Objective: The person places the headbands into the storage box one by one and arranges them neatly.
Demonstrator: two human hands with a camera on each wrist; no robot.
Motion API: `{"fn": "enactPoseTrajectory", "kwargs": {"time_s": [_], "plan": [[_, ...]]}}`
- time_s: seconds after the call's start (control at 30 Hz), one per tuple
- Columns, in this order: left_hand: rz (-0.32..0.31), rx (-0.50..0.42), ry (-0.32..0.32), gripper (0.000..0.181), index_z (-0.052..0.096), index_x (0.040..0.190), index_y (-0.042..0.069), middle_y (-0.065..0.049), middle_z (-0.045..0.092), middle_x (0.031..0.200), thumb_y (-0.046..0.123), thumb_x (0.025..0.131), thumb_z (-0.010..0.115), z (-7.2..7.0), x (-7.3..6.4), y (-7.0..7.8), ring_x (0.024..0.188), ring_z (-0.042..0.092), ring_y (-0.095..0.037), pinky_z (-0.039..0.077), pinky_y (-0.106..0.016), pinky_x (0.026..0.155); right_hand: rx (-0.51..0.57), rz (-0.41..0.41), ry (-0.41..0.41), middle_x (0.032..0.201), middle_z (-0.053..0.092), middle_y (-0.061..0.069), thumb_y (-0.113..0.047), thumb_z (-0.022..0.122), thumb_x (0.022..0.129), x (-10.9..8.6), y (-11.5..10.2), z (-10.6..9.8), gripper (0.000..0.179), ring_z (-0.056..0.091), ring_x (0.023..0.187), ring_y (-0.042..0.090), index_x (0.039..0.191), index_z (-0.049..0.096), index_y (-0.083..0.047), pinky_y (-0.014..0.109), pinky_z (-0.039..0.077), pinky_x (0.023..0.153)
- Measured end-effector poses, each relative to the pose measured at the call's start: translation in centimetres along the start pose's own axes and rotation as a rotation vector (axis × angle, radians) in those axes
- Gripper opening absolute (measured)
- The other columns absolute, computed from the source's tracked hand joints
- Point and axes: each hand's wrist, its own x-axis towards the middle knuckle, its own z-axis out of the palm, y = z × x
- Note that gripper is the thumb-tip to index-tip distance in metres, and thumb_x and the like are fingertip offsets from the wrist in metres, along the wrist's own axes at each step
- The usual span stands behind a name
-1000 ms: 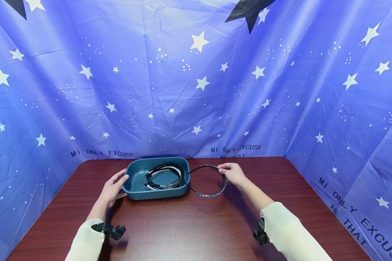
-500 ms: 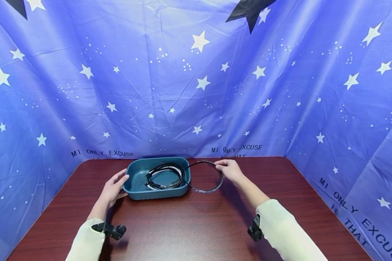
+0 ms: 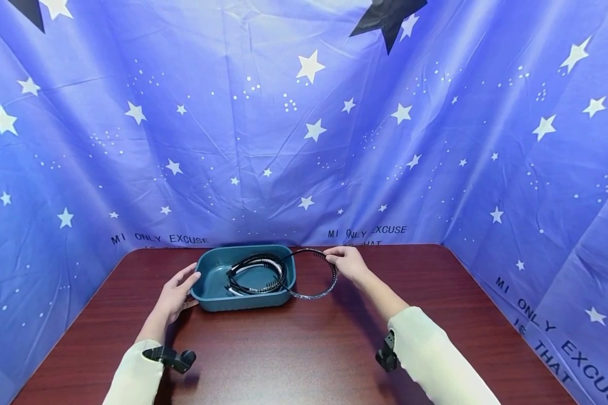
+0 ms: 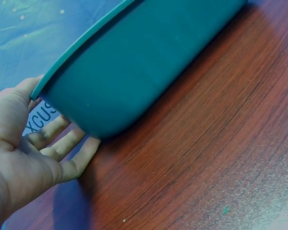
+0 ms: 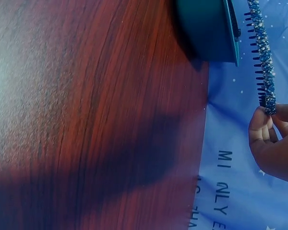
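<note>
A teal plastic basin (image 3: 243,304) stands at the back of the table, with several black and white headbands (image 3: 242,261) bunched in its right half. My left hand (image 3: 174,293) grips the basin's left end: the thumb lies over the rim and, in the left wrist view, the fingers (image 4: 62,143) bend against the outer wall near the bottom corner. Between thumb and fingers my right hand (image 3: 349,263) pinches a toothed headband (image 5: 265,57) covered in blue-silver glitter. This headband is held up at the basin's right end, its tips overlapping the right rim in the head view.
The dark red wooden table (image 3: 263,360) ends just behind the basin. A blue star-print cloth (image 3: 263,140) hangs along the back and both sides. Black wrist cameras (image 3: 169,358) are strapped over the pale sleeves (image 3: 441,354).
My right hand has moved left with the glittery headband, whose tips have passed farther over the basin's right rim. My left hand and the basin have stayed in place.
</note>
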Motion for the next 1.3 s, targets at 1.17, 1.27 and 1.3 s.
{"fn": "enactPoseTrajectory", "kwargs": {"time_s": [1.17,1.27,1.3], "plan": [[-0.008,0.0,-0.001,0.067,0.023,0.149,0.017,-0.02,0.025,0.149,0.045,0.094,0.05,0.1,-0.1,0.1,0.115,0.05,-0.026,0.053,-0.045,0.085,-0.097,-0.052,-0.016,0.1,0.07,0.013,-0.007,0.061,0.088,0.4,-2.5,3.6,0.018,0.057,0.083,0.014,0.102,0.071,-0.002,0.02,0.045,0.066],[-0.011,0.001,-0.001,0.068,0.023,0.149,0.017,-0.02,0.025,0.15,0.046,0.094,0.05,0.1,-0.1,0.1,0.119,0.048,-0.03,0.053,-0.046,0.086,-0.093,-0.054,-0.018,0.102,0.07,0.013,-0.007,0.061,0.088,0.4,-2.8,3.9,0.017,0.058,0.088,0.016,0.102,0.071,-0.003,0.023,0.047,0.071],[-0.012,0.002,-0.001,0.068,0.023,0.149,0.017,-0.02,0.025,0.15,0.046,0.094,0.05,0.1,-0.1,0.1,0.12,0.046,-0.031,0.053,-0.046,0.087,-0.092,-0.054,-0.018,0.103,0.069,0.012,-0.007,0.061,0.088,0.4,-2.8,4.0,0.017,0.058,0.091,0.017,0.102,0.071,-0.003,0.024,0.048,0.074]]}}
